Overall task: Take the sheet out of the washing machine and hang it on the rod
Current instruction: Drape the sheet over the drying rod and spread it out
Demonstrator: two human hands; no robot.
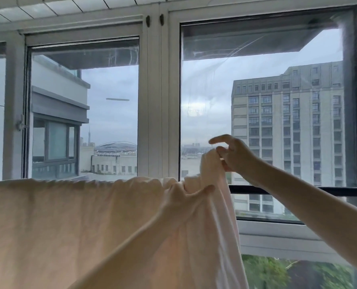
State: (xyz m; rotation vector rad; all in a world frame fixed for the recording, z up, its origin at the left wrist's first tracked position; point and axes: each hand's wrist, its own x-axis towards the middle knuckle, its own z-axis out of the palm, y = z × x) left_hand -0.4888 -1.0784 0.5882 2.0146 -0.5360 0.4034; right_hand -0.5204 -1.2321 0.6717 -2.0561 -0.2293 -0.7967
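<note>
Pale cream sheet [69,222] drapes over one dark rod [298,191], filling the lower left and hiding the rod there. At centre, left hand [186,197] grips its bunched edge; right hand [234,154] pinches a raised fold. Two window panes [256,101] behind.
</note>
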